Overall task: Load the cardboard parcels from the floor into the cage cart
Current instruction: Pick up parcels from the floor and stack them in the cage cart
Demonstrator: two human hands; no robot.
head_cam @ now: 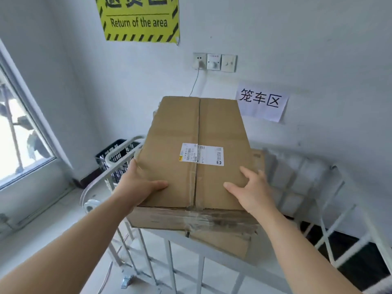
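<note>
We see the cardboard parcel lying flat at the top of the white wire cage cart, stacked on a second carton inside it, with its shipping label facing up. Our left hand holds the near left corner, with the thumb across the top and the fingers wrapped down the side. Our right hand rests on the top near the right edge, its fingers spread and fairly straight, gripping nothing. A black crate stands behind the cart.
</note>
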